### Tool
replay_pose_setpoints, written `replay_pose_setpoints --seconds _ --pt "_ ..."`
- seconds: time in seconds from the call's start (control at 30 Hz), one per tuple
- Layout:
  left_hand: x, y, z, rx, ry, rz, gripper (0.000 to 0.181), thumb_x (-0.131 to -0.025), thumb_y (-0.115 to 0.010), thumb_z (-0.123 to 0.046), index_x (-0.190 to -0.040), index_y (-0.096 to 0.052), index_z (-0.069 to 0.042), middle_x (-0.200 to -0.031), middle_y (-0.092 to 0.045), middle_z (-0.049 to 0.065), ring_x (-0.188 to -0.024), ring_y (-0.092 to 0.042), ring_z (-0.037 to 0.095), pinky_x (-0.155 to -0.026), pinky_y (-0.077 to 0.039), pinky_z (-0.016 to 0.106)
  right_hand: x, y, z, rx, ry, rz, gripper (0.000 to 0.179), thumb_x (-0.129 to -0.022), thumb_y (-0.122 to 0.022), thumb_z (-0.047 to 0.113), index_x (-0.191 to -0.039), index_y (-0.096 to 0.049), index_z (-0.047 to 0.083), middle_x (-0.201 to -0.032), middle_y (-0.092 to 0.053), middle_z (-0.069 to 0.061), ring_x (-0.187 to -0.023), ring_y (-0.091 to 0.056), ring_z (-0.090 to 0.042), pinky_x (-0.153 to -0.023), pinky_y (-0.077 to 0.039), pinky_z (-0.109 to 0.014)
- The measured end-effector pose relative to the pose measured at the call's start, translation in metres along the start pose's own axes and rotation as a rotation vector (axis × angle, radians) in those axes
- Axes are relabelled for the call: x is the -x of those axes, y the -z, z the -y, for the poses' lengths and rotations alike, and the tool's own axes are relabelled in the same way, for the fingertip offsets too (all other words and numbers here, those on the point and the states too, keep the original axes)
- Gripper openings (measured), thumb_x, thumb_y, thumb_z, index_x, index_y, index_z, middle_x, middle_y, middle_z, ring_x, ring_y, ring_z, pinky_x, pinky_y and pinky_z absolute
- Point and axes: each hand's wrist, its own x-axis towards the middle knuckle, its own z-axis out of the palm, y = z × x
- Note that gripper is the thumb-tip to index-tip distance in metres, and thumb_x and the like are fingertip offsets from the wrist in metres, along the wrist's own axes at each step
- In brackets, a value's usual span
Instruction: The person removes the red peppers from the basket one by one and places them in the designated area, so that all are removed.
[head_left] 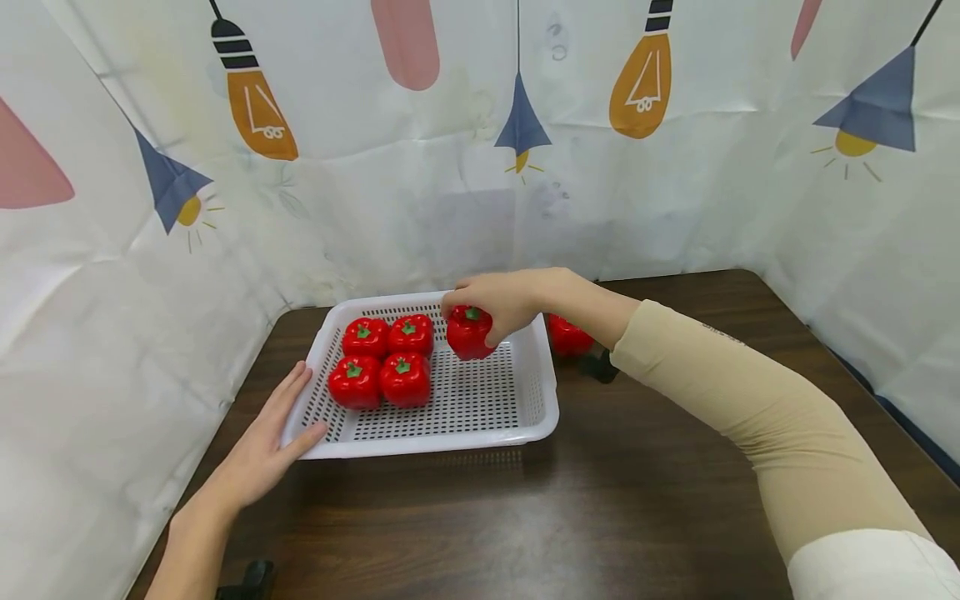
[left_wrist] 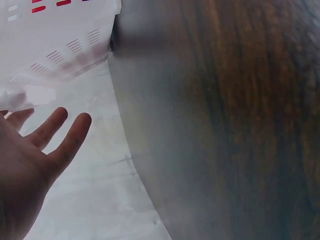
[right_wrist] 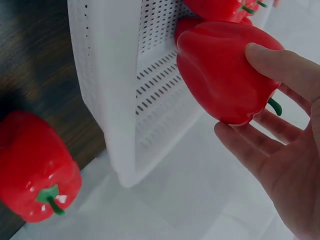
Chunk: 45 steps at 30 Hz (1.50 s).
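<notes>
My right hand (head_left: 510,298) holds a red bell pepper (head_left: 468,337) with a green stem, over the right part of a white perforated basket (head_left: 450,440). In the right wrist view, the thumb and fingers grip this pepper (right_wrist: 225,75) near its stem end. Several red bell peppers (head_left: 406,380) sit grouped at the basket's left side. At the basket's left front corner rests my left hand (head_left: 262,450), fingers extended along the outside and thumb by the rim. The left wrist view shows that hand (left_wrist: 30,165) with spread fingers beside the basket wall (left_wrist: 75,45).
Outside the basket's right wall lies another red bell pepper (head_left: 567,335), partly hidden by my right forearm. The dark wooden table (head_left: 465,525) carries the basket. A white printed cloth (head_left: 420,208) hangs behind and at both sides.
</notes>
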Motion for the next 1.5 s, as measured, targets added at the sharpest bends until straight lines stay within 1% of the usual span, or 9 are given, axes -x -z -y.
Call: replay_pose_setpoints --seconds 0.07,0.17,0.23,0.3,0.37,0.73,1.13,1.3,1.5 --pt "0.001 0.0 0.0 -0.003 0.01 0.003 0.085 -0.095 -0.071 -0.027 -0.165 -0.025 -0.015 -0.17 -0.016 0.01 -0.144 -0.029 0.045 -0.11 -0.024 0.019 0.007 0.002 -0.001 -0.01 0.001 -0.019 0.071 -0.081 -0.087 0.018 -0.142 -0.051 0.02 -0.137 -0.051 0.0 -0.125 -0.047 -0.019 -0.087 -0.055 -0.031" --pt "0.001 0.001 0.0 -0.005 0.021 0.006 0.085 -0.095 -0.071 -0.028 -0.165 -0.024 -0.017 -0.17 -0.015 0.009 -0.144 -0.03 0.044 -0.111 -0.027 0.025 0.017 0.004 -0.004 -0.023 -0.009 -0.04 0.072 -0.08 -0.088 0.019 -0.141 -0.052 0.022 -0.137 -0.05 0.001 -0.126 -0.046 -0.019 -0.086 -0.055 -0.031" --pt "0.001 0.001 0.001 0.001 0.016 0.005 0.085 -0.095 -0.071 -0.028 -0.165 -0.024 -0.017 -0.17 -0.015 0.009 -0.144 -0.03 0.044 -0.111 -0.026 0.022 0.023 0.004 -0.006 -0.032 -0.017 -0.047 0.073 -0.079 -0.09 0.02 -0.141 -0.052 0.023 -0.137 -0.05 0.002 -0.126 -0.046 -0.018 -0.085 -0.056 -0.031" --pt "0.001 0.0 0.001 0.002 0.007 0.002 0.084 -0.095 -0.071 -0.027 -0.165 -0.024 -0.016 -0.17 -0.015 0.01 -0.144 -0.03 0.045 -0.105 -0.02 0.01 0.029 0.004 -0.01 -0.036 -0.022 -0.051 0.072 -0.079 -0.089 0.021 -0.14 -0.052 0.024 -0.138 -0.049 0.002 -0.126 -0.045 -0.018 -0.085 -0.056 -0.03" --pt "0.0 0.0 0.001 0.005 -0.003 -0.001 0.084 -0.095 -0.071 -0.026 -0.165 -0.025 -0.015 -0.17 -0.016 0.01 -0.144 -0.03 0.045 -0.101 -0.017 0.005 0.034 0.004 -0.013 -0.04 -0.024 -0.056 0.071 -0.08 -0.089 0.021 -0.14 -0.052 0.024 -0.138 -0.049 0.003 -0.126 -0.045 -0.018 -0.085 -0.056 -0.031" --pt "0.0 -0.001 0.001 0.001 -0.003 -0.001 0.084 -0.095 -0.071 -0.026 -0.165 -0.024 -0.017 -0.17 -0.016 0.01 -0.142 -0.032 0.044 -0.1 -0.017 0.005 0.065 0.008 -0.026 -0.059 0.008 -0.137 0.064 -0.085 -0.084 0.015 -0.14 -0.053 0.019 -0.137 -0.051 0.001 -0.125 -0.048 -0.019 -0.09 -0.054 -0.034" --pt "0.0 0.0 0.001 -0.003 -0.001 -0.004 0.084 -0.095 -0.071 -0.026 -0.165 -0.025 -0.017 -0.17 -0.016 0.008 -0.142 -0.032 0.044 -0.101 -0.017 0.006 0.106 0.009 -0.053 -0.14 0.001 -0.241 0.061 -0.084 -0.083 0.007 -0.138 -0.055 0.013 -0.135 -0.055 -0.001 -0.119 -0.054 -0.022 -0.091 -0.056 -0.039" --pt "0.0 -0.001 0.001 -0.005 -0.004 -0.006 0.083 -0.096 -0.071 -0.026 -0.165 -0.026 -0.017 -0.17 -0.016 0.008 -0.141 -0.034 0.044 -0.1 -0.018 0.005 0.121 0.006 -0.064 -0.14 -0.034 -0.268 0.062 -0.083 -0.084 0.007 -0.137 -0.056 0.013 -0.135 -0.056 -0.001 -0.119 -0.053 -0.023 -0.093 -0.055 -0.043" --pt "0.0 -0.001 0.0 0.001 0.005 0.0 0.083 -0.096 -0.071 -0.027 -0.165 -0.025 -0.017 -0.17 -0.016 0.009 -0.142 -0.033 0.045 -0.101 -0.017 0.006 0.137 0.003 -0.077 -0.182 -0.062 -0.283 0.06 -0.083 -0.084 0.004 -0.136 -0.057 0.015 -0.133 -0.056 -0.001 -0.119 -0.053 -0.023 -0.092 -0.055 -0.045"
